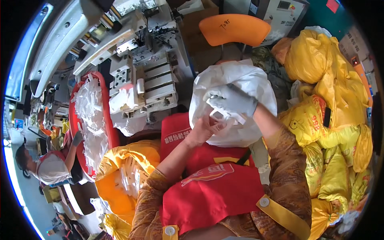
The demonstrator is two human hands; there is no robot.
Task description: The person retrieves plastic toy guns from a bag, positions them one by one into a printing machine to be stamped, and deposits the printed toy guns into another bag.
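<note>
Over the mouth of a large white plastic bag (pixel 256 82), my two hands meet at a small white plastic part (pixel 217 115) with an opening in it. My left hand (pixel 203 131) is bare, its fingers closed at the part's near edge. A light grey work glove covers my right hand (pixel 234 100), which curls around the part from above. White pieces also show under the gloved fingers, but how many cannot be made out. The bag stands in front of my lap, beyond my red apron (pixel 216 196).
Left of me is an orange bag (pixel 108 168) holding white parts. Behind it, a red tub (pixel 108 116) is heaped with white pieces beside a metal machine (pixel 160 80). An orange chair (pixel 234 30) stands ahead; yellow sacks (pixel 312 56) pile up rightward. Another person (pixel 54 166) works far left.
</note>
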